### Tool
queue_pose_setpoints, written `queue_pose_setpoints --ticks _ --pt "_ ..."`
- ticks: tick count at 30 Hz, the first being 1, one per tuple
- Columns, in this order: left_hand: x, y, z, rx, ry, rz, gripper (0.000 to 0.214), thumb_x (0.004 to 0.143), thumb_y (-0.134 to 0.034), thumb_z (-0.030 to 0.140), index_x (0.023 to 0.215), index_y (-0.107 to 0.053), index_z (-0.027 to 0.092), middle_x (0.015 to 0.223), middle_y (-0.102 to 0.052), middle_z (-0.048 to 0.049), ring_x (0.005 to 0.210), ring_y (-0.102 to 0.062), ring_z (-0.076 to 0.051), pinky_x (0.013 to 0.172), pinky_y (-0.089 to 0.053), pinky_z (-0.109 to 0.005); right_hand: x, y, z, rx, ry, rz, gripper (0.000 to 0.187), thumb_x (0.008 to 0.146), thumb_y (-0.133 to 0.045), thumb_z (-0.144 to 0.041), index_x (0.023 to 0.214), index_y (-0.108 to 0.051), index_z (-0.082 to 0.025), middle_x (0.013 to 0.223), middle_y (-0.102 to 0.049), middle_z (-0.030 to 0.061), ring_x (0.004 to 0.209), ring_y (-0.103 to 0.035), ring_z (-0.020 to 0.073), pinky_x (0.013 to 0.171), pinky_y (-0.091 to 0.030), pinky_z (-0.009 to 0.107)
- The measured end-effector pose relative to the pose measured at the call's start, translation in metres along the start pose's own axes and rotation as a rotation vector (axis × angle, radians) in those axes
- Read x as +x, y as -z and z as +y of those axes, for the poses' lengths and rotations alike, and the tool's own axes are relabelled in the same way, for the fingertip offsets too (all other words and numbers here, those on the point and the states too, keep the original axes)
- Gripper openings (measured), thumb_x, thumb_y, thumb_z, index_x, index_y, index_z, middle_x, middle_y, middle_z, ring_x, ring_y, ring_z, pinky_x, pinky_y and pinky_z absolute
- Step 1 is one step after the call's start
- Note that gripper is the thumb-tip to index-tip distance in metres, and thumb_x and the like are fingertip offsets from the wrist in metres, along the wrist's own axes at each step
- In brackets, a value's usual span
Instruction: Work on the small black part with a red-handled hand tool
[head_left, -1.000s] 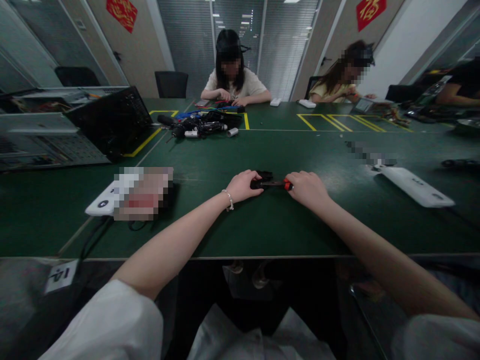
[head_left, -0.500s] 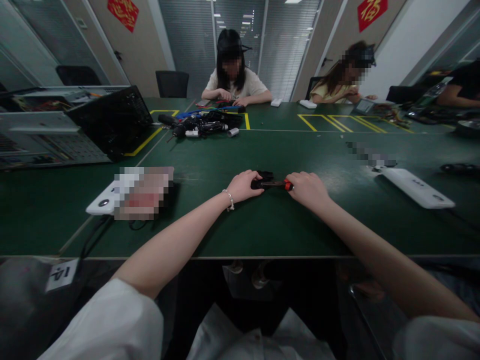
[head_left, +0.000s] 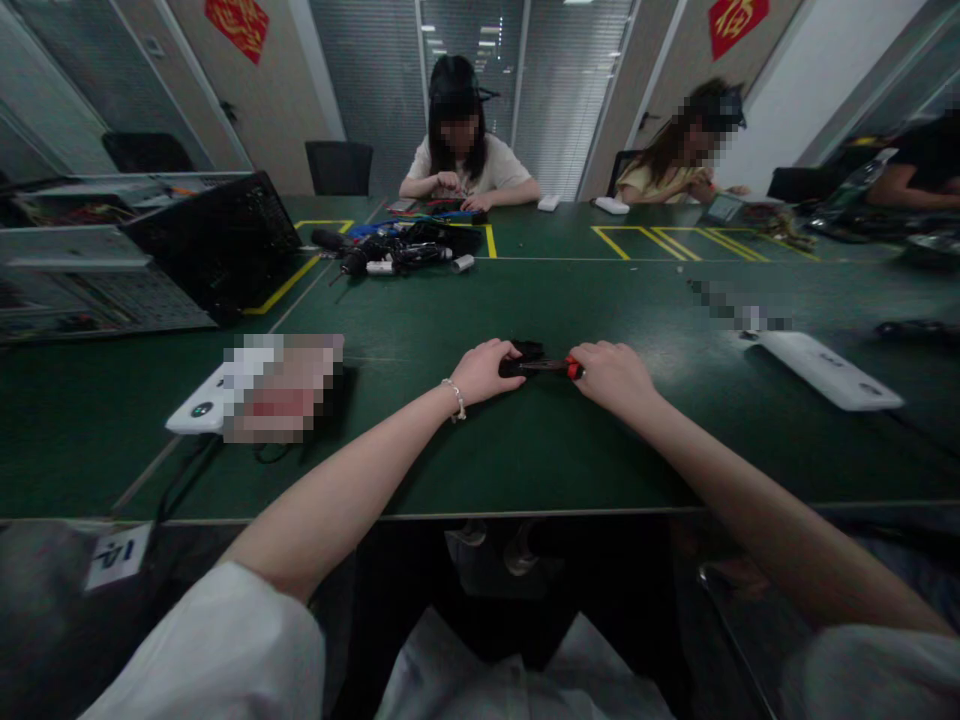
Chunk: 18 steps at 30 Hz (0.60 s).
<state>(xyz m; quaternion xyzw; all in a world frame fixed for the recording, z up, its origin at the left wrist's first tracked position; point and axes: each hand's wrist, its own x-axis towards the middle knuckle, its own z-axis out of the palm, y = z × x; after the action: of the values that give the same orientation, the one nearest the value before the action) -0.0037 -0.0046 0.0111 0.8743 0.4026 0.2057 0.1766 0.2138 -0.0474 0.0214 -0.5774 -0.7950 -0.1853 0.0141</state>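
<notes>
My left hand [head_left: 486,372] is closed round a small black piece [head_left: 529,350], thumb and fingers pinching its left end. Its kind is too dark to make out. From the other side my right hand [head_left: 613,372] grips a red-handled tool [head_left: 555,366], its slim metal front pointing left, like scissors or pliers. That tip meets the black piece beside my left fingertips; the exact contact is hidden. Both hands rest low over the green table [head_left: 480,450], near its front edge.
A white power bank [head_left: 196,405] with a blurred device lies left, another white device [head_left: 832,372] right. An open computer case [head_left: 75,280] stands at the far left. Cables and black parts [head_left: 405,250] are heaped ahead. People sit across the table, one person [head_left: 469,170] directly opposite.
The view has shifted very slightly. Both hands keep their grips, and the tool's tip stays against the black piece.
</notes>
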Motion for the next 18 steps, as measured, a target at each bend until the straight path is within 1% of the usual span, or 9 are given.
queue_pose_setpoints --ticks 9,18 --pt "0.0003 -0.0021 -0.0048 -0.011 -0.010 0.004 0.030 0.073 -0.061 0.037 0.095 -0.057 0.018 0.097 -0.059 -0.0050 0.088 -0.056 -0.020 0.072 -0.046 -0.032 0.0005 0.0011 -0.0012 0.014 0.011 0.007 0.016 0.078 -0.045 -0.022 0.085 -0.059 -0.016 0.085 -0.064 0.0077 0.077 -0.054 0.0204 0.062 -0.031 0.030" --pt "0.0007 -0.0017 -0.0053 -0.024 -0.016 -0.009 0.030 0.073 -0.061 0.036 0.097 -0.057 0.018 0.097 -0.058 -0.0051 0.089 -0.056 -0.020 0.075 -0.046 -0.033 0.0001 0.0006 -0.0014 0.028 -0.005 0.006 0.016 0.079 -0.045 -0.022 0.084 -0.059 -0.016 0.085 -0.064 0.0076 0.076 -0.054 0.0198 0.062 -0.031 0.030"
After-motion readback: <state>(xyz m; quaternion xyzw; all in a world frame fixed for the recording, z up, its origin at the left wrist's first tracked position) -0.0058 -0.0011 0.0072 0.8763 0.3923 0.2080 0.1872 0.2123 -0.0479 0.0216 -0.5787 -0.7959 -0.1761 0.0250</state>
